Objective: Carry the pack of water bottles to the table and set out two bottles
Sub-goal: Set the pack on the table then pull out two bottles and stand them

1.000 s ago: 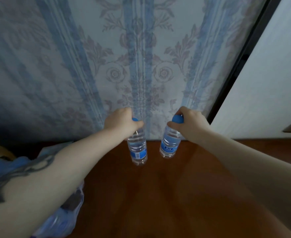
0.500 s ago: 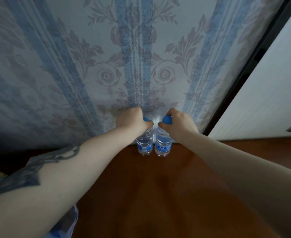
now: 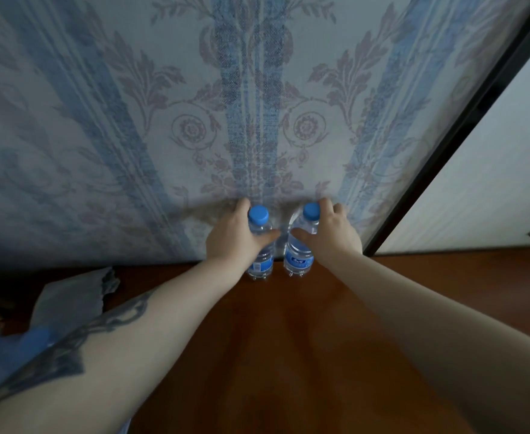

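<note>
two water bottles stand upright side by side at the far edge of the wooden table, against the patterned wallpaper. in the head view, the left bottle sits under the left hand, whose thumb crosses the front of the shoulder while the fingers curl behind the neck; its blue cap shows above the hand. the right bottle is loosely cupped by the right hand, thumb on the front, fingers behind, blue cap clear above. both grips look slack, half open around the bottles. the torn plastic pack lies at the left edge, well apart.
</note>
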### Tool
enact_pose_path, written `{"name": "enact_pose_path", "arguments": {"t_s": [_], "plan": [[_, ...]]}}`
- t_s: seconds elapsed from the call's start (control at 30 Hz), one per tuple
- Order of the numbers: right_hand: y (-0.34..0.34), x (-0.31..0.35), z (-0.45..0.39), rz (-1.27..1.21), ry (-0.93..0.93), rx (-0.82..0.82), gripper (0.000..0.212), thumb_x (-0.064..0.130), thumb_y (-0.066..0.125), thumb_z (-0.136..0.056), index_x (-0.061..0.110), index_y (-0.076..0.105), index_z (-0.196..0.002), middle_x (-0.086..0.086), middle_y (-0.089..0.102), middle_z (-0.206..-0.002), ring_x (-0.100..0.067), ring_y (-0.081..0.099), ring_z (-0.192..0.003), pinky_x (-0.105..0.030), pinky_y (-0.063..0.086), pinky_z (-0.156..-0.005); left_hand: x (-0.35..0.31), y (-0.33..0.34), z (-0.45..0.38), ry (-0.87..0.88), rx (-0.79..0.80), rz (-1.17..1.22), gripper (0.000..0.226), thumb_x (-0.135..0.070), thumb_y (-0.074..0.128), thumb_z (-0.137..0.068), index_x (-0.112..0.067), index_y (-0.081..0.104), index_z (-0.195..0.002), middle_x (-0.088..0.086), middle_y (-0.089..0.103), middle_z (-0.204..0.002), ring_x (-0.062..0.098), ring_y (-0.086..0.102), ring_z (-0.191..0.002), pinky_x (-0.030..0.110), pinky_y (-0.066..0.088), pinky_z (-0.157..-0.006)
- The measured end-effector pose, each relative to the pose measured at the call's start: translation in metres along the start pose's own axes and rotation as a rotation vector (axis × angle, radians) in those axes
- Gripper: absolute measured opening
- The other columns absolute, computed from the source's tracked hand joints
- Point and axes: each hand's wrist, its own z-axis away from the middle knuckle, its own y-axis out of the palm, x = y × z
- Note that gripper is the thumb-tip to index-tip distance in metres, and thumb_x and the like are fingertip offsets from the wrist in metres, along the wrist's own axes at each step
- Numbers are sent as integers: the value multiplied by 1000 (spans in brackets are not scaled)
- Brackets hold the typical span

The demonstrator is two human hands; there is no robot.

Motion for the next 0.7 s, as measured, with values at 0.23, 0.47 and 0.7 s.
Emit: {"name": "enact_pose_path", "arguments": {"t_s": [0.23,0.47,0.7], "plan": [[9,5,0,-37,18,-7,64,44,73,-82,13,41,-129,-17,50,-121,-40,60,-99,-35,38,-69,-13,9,-1,-76,-55,157,61,-50,86,-64,-12,58,-102,7,59,-104,20,53,-81,31,37,-63],[3,0,0,-44,-19,26,64,41,75,-80,14,42,-128,-13,52,-124,-35,59,-101,-37,42,-72,-12,8,1,-95,-24,224,63,-41,88,-66,-9,59,-111,9,60,-113,18,54,-88,31,39,-69],[-5,1,-5,-18,-91,80,63,31,80,-77,9,46,-126,-12,58,-122,-30,59,-103,-31,40,-74,-1,5,-3,-28,129,341,58,-28,87,-71,-9,63,-121,11,60,-122,21,58,-103,29,43,-85]]}}
